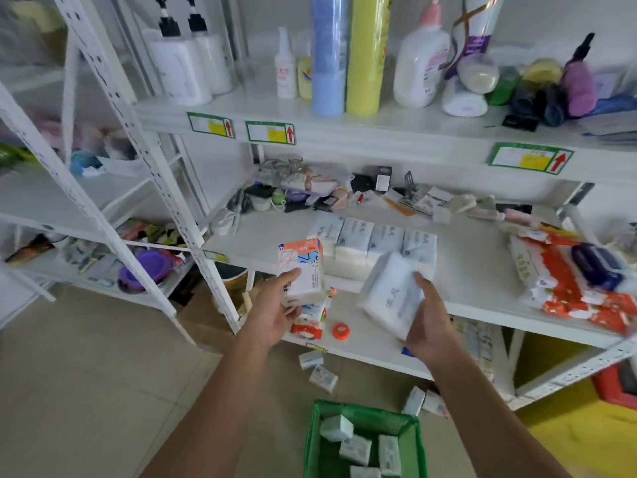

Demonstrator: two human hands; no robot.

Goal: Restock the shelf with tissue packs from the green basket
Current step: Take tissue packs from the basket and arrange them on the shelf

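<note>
Your left hand (275, 315) grips an orange-and-blue tissue pack (300, 267) upright over the front of the shelf (482, 305), fingers curled round its lower end. Your right hand (427, 326) clasps a white tissue pack (393, 298), tilted, just in front of a row of white packs (372, 243) standing on that shelf. Below, between your arms, the green basket (312, 443) holds several small packs (355, 450); a few loose packs (322, 376) lie on the floor (86, 374) near it.
</note>
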